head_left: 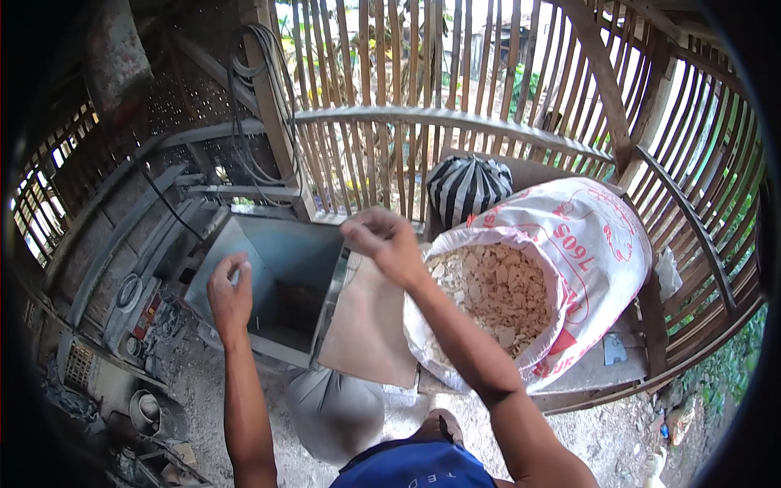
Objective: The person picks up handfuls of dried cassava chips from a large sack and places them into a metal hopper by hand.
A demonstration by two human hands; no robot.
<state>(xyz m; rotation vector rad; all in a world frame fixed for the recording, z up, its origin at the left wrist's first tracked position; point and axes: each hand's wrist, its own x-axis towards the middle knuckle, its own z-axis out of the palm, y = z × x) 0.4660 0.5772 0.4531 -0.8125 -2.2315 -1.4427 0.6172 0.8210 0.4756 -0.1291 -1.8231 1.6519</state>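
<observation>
My left hand [230, 294] hovers over the left side of a square, bluish-grey metal hopper [285, 236]. Its fingers are loosely curved and apart, and nothing shows in them. Above the hopper's right rim is my right hand [386, 242], bent at the fingers and blurred by motion; whether it holds anything is unclear. My right forearm passes over the edge of an open white sack [586, 244] with red print. Pale, dry, broken chips [496, 289] fill the sack's mouth. The hopper's inside is dark toward the bottom.
A flat tan board [370, 325] lies between hopper and sack. Below the hopper hangs a greyish bag [335, 411]. A striped black-and-white bundle [468, 189] sits behind the sack, against a wooden slat wall [366, 146]. Coiled cable [244, 73] hangs on a post at left.
</observation>
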